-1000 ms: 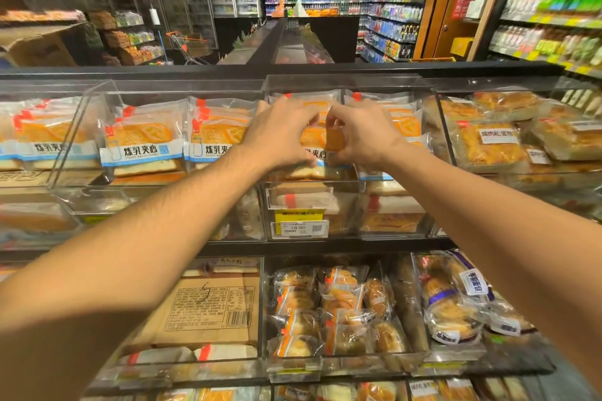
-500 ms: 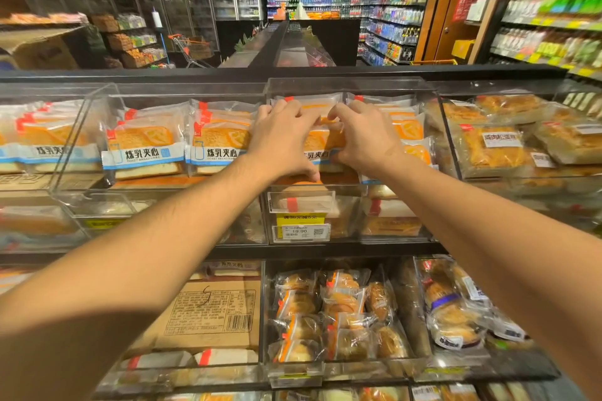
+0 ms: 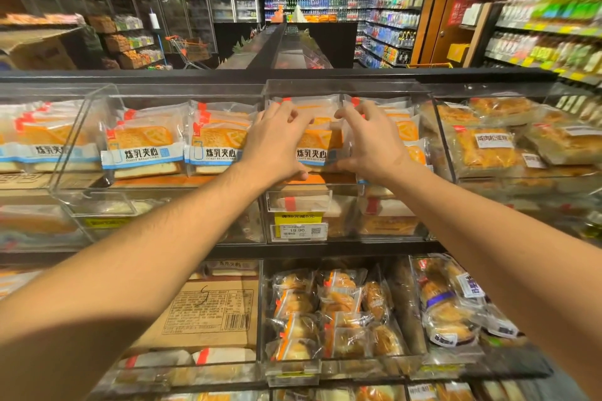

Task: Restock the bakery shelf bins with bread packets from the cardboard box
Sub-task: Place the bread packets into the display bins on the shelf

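A toast bread packet (image 3: 317,146) with an orange top and a blue-and-white label stands at the front of the clear middle bin (image 3: 345,86) on the upper shelf. My left hand (image 3: 277,143) grips its left side, fingers curled over the top edge and thumb under the bottom. On the other side, my right hand (image 3: 371,143) holds the packet's right edge the same way. More packets of the same kind stand behind it in the bin. A flat cardboard box (image 3: 208,312) lies in a lower-shelf bin at the left.
Neighbouring clear bins hold more toast packets (image 3: 143,150) at the left and wrapped pastries (image 3: 485,150) at the right. Small bun packets (image 3: 325,312) fill the lower shelf. A yellow price tag (image 3: 298,225) hangs under the middle bin. Another cardboard box (image 3: 39,49) sits at the far left.
My hands have spread apart a little on the packet, so its label now shows between them. The packet has stayed at the front of the middle bin.
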The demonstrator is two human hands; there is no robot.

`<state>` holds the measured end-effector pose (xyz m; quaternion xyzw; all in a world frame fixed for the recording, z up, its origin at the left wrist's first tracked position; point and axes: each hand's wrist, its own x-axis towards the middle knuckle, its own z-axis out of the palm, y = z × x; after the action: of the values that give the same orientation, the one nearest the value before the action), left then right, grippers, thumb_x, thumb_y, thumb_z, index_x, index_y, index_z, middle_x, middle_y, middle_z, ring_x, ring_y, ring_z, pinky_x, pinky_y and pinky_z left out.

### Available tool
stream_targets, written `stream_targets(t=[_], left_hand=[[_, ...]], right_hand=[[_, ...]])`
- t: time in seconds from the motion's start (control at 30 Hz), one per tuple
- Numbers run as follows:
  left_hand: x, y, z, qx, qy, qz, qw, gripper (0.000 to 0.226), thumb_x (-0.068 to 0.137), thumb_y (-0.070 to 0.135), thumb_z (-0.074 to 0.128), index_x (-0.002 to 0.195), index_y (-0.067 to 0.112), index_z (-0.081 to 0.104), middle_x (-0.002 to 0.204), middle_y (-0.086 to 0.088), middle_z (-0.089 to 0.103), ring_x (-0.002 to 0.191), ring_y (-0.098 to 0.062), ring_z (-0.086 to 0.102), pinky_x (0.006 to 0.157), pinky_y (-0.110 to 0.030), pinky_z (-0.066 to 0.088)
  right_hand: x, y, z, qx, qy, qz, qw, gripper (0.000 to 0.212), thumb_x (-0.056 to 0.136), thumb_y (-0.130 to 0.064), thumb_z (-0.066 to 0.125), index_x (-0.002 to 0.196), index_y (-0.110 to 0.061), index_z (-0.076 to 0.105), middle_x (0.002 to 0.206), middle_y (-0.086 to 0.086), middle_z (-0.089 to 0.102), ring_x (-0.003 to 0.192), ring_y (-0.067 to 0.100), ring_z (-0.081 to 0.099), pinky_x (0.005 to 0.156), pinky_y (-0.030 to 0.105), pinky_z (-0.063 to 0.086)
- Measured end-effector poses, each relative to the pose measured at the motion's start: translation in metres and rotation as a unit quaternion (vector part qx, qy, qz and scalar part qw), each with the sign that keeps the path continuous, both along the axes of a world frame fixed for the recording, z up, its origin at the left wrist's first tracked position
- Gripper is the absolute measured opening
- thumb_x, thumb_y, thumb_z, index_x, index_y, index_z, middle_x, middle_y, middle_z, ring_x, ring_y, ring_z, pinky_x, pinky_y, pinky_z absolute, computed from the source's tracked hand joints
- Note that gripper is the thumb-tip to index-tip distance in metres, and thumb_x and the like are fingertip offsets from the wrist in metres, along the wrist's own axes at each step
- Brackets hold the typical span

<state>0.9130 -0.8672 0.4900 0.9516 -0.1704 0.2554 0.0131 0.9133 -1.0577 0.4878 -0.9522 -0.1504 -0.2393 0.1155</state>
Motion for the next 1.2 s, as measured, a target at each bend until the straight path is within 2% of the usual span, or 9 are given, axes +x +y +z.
stream_targets(t=[0.17,0.3,0.37,0.47,0.7,0.83,0.97,1.1,1.2], left_hand=[[-0.011,-0.006,0.006,-0.056,-0.052,-0.025,0.997,0.082,0.056,0.059,0.087,0.124,0.024,0.056,0.121,-0.002,0.052,0.115,-0.023,0.045,0.097,-0.041,0.041],[-0.021,-0.044,0.006,-0.138,0.003,-0.065,0.988,0.04,0.068,0.053,0.082,0.091,0.026,0.062,0.084,0.008,0.063,0.086,-0.017,0.059,0.075,-0.035,0.05],[-0.023,-0.064,0.002,-0.139,0.071,-0.068,0.985,0.042,0.066,0.057,0.083,0.086,0.026,0.063,0.078,0.01,0.062,0.083,-0.015,0.059,0.07,-0.034,0.051],[-0.018,-0.081,-0.006,-0.138,0.107,-0.052,0.983,0.044,0.061,0.056,0.087,0.085,0.026,0.065,0.087,0.007,0.06,0.088,-0.017,0.056,0.07,-0.033,0.05],[-0.007,-0.086,-0.012,-0.204,0.062,-0.034,0.976,0.056,0.052,0.045,0.094,0.078,0.025,0.048,0.068,0.01,0.063,0.072,-0.017,0.062,0.065,-0.038,0.054],[-0.002,-0.089,-0.013,-0.17,0.054,0.009,0.984,0.058,0.052,0.045,0.094,0.073,0.026,0.044,0.072,0.007,0.063,0.074,-0.021,0.062,0.066,-0.038,0.057],[-0.001,-0.092,-0.012,-0.128,0.04,0.048,0.99,0.049,0.057,0.051,0.092,0.073,0.025,0.052,0.079,0.0,0.064,0.081,-0.025,0.062,0.067,-0.038,0.056],[-0.003,-0.092,-0.007,-0.105,0.044,0.062,0.992,0.042,0.063,0.051,0.089,0.083,0.021,0.067,0.088,-0.005,0.067,0.089,-0.029,0.063,0.069,-0.038,0.053],[-0.003,-0.093,-0.006,-0.099,0.05,0.071,0.991,0.044,0.063,0.053,0.088,0.085,0.02,0.068,0.089,-0.005,0.067,0.09,-0.028,0.063,0.068,-0.037,0.05]], right_hand=[[-0.008,-0.023,0.007,-0.002,0.023,-0.021,1.0,0.101,0.055,-0.055,0.09,0.14,-0.029,0.041,0.141,0.003,0.044,0.129,0.027,0.043,0.104,0.049,0.042],[-0.014,-0.056,0.018,-0.014,0.094,-0.021,0.995,0.102,0.046,-0.077,0.081,0.13,-0.026,0.053,0.124,0.001,0.058,0.114,0.022,0.054,0.095,0.045,0.05],[-0.017,-0.064,0.022,-0.058,0.13,-0.016,0.99,0.088,0.053,-0.072,0.082,0.125,-0.026,0.058,0.118,0.001,0.061,0.11,0.021,0.054,0.093,0.042,0.049],[-0.02,-0.068,0.022,-0.102,0.128,-0.018,0.986,0.073,0.063,-0.052,0.087,0.125,-0.029,0.056,0.115,0.0,0.06,0.109,0.022,0.055,0.091,0.042,0.05],[-0.013,-0.07,0.013,-0.124,-0.052,-0.041,0.99,0.058,0.07,-0.035,0.085,0.121,-0.024,0.059,0.117,0.003,0.061,0.114,0.03,0.051,0.091,0.044,0.042],[-0.001,-0.064,0.001,-0.151,-0.086,-0.052,0.983,0.066,0.07,-0.027,0.086,0.128,-0.023,0.054,0.124,0.006,0.057,0.117,0.03,0.048,0.095,0.045,0.038],[-0.006,-0.067,-0.006,-0.127,-0.145,-0.102,0.976,0.076,0.063,-0.038,0.09,0.127,-0.022,0.051,0.122,0.01,0.05,0.113,0.032,0.045,0.089,0.046,0.042],[-0.012,-0.076,-0.005,-0.097,-0.062,-0.088,0.989,0.089,0.058,-0.043,0.092,0.132,-0.025,0.045,0.129,0.009,0.04,0.116,0.028,0.04,0.09,0.041,0.048],[-0.006,-0.072,-0.003,-0.107,-0.049,-0.104,0.988,0.09,0.057,-0.041,0.093,0.131,-0.028,0.043,0.129,0.008,0.039,0.117,0.028,0.041,0.09,0.04,0.049]])
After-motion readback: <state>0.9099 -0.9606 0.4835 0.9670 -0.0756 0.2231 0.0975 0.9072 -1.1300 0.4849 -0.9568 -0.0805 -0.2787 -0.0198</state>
